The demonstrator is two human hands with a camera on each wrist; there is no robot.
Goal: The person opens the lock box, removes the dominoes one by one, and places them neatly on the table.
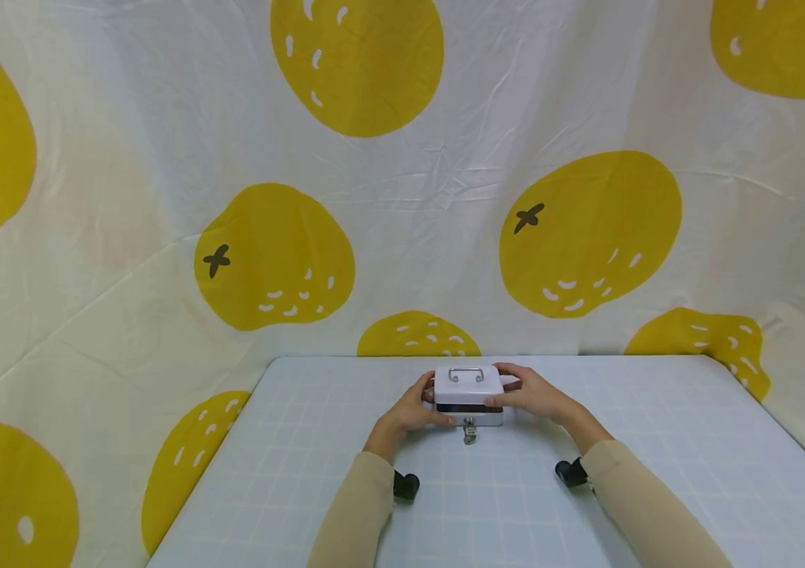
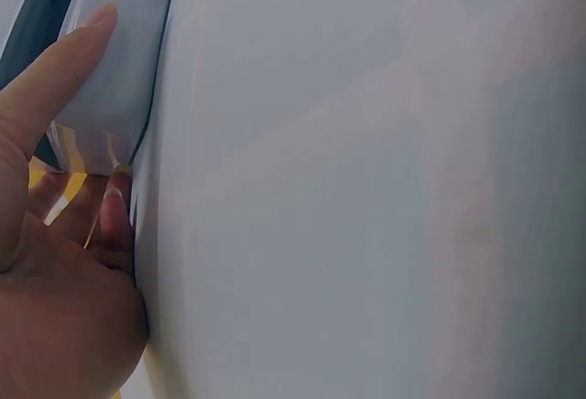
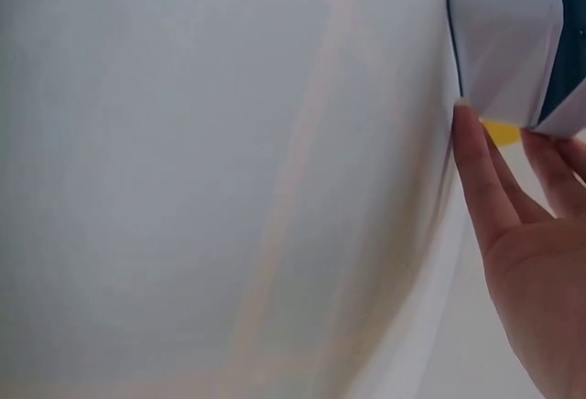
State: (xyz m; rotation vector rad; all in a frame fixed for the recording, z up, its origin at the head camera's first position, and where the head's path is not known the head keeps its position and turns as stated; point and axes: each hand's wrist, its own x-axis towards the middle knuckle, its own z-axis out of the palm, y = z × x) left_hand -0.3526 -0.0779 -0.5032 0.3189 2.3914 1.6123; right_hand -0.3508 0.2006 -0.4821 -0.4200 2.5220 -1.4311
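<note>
— On the pale gridded table, near its far edge, what sits between the two hands?

— A small white metal box with a wire carry handle lying flat on its lid. A dark gap runs along the front between lid and base, so the lid looks slightly lifted, and a small key hangs from the lock at the front.

— How does the left hand hold it?

— It clasps the box's left end. The thumb lies along the lid's edge and the fingers curl round the side. In the left wrist view a fingertip presses against the white corner of the box, with another finger tucked lower down at the seam.

— And the right hand?

— It grips the right end the same way, fingers over the far top corner, thumb at the front edge by the dark gap. The right wrist view shows the fingers touching the box's white corner; the tabletop fills the rest.

— Anything else about?

— Beige sleeves cover both forearms, with a black wrist device under each. Behind and beside the table hangs a white cloth printed with large yellow fruit.
</note>
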